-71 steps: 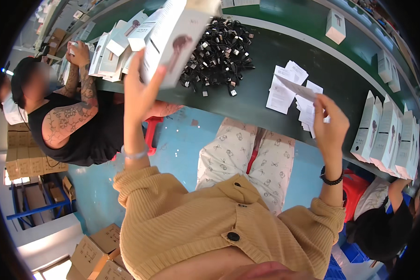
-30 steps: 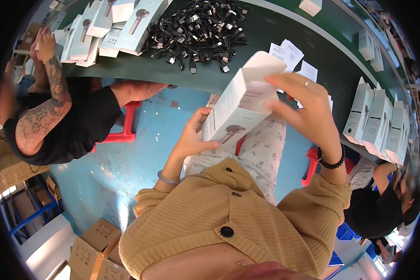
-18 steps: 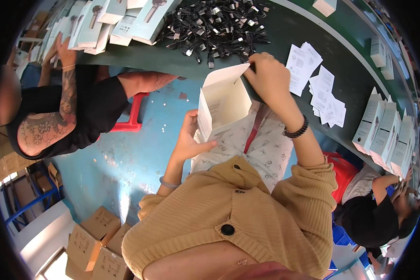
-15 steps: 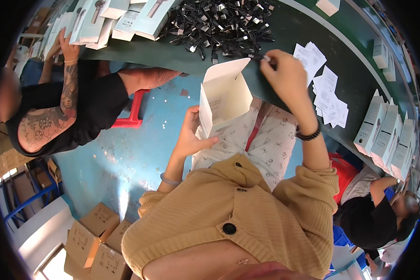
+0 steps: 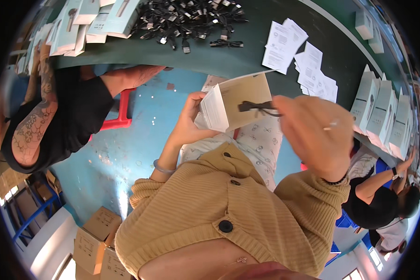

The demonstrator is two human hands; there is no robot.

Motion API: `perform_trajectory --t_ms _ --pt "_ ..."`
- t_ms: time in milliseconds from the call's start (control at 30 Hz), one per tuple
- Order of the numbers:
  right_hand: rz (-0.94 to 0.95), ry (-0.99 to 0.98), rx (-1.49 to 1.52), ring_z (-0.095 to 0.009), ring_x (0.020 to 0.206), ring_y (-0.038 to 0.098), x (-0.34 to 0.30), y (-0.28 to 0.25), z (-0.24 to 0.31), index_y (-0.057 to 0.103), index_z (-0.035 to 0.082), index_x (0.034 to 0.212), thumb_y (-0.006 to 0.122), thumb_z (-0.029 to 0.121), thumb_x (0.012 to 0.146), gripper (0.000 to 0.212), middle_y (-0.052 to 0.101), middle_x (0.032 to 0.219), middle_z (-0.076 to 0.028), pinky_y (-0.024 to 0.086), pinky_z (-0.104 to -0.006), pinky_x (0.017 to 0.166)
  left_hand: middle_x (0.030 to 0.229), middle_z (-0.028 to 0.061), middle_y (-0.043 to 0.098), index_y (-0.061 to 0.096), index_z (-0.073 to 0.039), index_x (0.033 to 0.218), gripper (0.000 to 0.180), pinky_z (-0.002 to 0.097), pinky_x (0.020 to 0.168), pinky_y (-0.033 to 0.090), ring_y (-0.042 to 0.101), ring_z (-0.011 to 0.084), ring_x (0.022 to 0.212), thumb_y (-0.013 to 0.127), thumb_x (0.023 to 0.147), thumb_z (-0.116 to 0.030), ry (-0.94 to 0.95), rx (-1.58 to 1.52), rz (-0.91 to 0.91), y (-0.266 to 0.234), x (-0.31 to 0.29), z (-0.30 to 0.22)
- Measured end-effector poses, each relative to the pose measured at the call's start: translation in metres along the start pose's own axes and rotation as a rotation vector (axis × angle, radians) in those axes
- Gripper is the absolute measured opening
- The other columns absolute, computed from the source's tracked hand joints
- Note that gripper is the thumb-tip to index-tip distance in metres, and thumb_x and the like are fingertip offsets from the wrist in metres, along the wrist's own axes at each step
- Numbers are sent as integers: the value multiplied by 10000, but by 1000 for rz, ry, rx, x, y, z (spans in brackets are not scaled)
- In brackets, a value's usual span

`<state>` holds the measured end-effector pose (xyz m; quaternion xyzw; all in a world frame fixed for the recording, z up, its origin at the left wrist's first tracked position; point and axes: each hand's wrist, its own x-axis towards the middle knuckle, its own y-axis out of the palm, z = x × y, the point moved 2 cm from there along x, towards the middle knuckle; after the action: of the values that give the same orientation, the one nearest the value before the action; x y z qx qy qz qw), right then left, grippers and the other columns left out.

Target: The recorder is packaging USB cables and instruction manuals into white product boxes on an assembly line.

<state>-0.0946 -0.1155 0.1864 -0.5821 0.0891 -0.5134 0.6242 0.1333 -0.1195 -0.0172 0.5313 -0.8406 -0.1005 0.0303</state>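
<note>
My left hand is wrapped round the side of a white cardboard box, tilted so that its open mouth faces right. My right hand pinches a bundled black USB cable at one end. The cable's other end reaches across the box's opening. Behind the box, on the dark green table, lies a heap of black cables, with one bundle a little apart from it. Printed white leaflets are spread on the table to the right of the heap.
Closed white boxes stand at the table's right and lie stacked at the far left. A co-worker's tattooed arm is on the left, near a red stool. Another person sits at right. Brown cartons stand lower left.
My right hand has come from beside the cable heap toward the box, bringing a cable bundle. The box has turned so that its mouth faces more to the right.
</note>
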Motion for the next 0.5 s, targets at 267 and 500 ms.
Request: perform_trajectory --t_ms 267,500 --pt "-185 275 355 -241 686 581 -45 -31 -11 628 79 1029 808 144 622 451 595 800 -46 475 -321 572 1252 110 474 337 -64 1274 865 381 995 378 467 234 1188 848 577 -94 -172 -83 147 36 7 10" --pt "-372 622 -118 -360 1015 557 -112 14 -9 453 82 1177 829 255 640 678 492 1204 -189 498 -389 769 1297 129 432 281 -58 1325 914 418 1003 408 464 247 1214 859 620 -117 -54 -241 232 164 46 -19"
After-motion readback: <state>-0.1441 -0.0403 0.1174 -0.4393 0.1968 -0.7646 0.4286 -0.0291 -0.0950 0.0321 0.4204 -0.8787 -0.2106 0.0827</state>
